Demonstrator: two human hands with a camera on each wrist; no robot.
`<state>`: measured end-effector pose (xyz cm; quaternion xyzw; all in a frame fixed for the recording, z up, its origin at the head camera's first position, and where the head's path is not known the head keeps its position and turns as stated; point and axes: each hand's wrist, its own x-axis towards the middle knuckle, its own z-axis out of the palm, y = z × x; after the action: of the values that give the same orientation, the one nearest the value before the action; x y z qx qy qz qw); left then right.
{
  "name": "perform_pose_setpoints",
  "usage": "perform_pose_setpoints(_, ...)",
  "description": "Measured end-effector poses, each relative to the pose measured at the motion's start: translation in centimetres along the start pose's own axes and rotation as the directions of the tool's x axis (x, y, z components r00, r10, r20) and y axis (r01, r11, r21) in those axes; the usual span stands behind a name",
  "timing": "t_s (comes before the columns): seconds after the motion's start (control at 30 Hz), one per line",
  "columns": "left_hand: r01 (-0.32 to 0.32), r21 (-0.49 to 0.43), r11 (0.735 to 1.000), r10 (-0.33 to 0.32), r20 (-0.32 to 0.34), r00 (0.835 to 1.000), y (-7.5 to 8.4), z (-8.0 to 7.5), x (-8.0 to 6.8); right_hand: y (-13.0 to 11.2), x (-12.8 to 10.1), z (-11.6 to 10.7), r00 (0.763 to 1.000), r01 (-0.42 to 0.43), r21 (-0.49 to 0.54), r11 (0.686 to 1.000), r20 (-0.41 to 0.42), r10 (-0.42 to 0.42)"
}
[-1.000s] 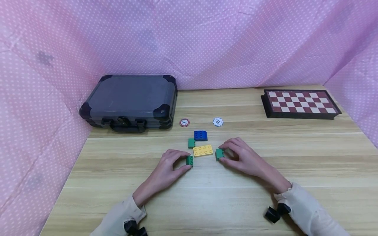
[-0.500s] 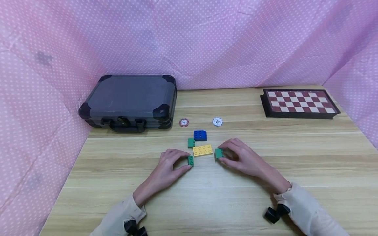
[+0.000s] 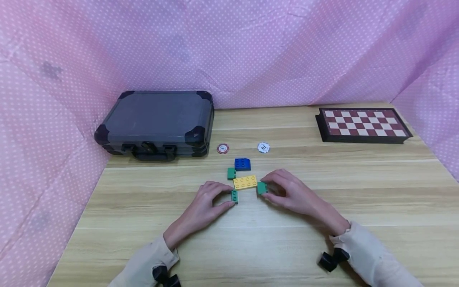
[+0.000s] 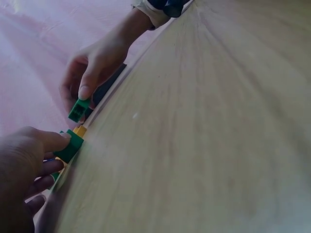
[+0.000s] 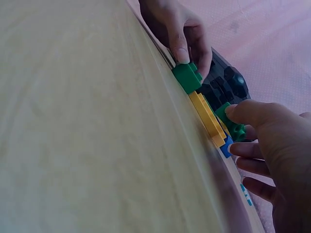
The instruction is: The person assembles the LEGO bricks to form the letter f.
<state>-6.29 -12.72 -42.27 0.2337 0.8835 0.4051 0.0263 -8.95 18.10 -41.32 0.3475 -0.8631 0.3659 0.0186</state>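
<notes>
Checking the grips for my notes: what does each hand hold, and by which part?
Left hand pinches a small green brick by its sides; right hand pinches another green brick likewise.

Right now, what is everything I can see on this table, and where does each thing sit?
Case: 1, dark grey, back left.
Chessboard: 1, red and white, back right.
Red chip: 1, beside the case.
White chip: 1, right of the red one.
Blue brick: 1, centre.
Yellow brick: 1, between the hands.
Green bricks: 3; loose one by the blue, one and one held.
Table: wooden.
Left hand, right hand: each pinching a green brick.
</notes>
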Motion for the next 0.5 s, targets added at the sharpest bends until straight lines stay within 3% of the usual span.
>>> perform_pose_setpoints(0.5,0.009,-0.009,1.0,-0.008,0.033,0.999,0.39,0.14,0.33,-0.96,0.81,0.45,0.998,0.057,0.02,0.998,0.018,-0.057)
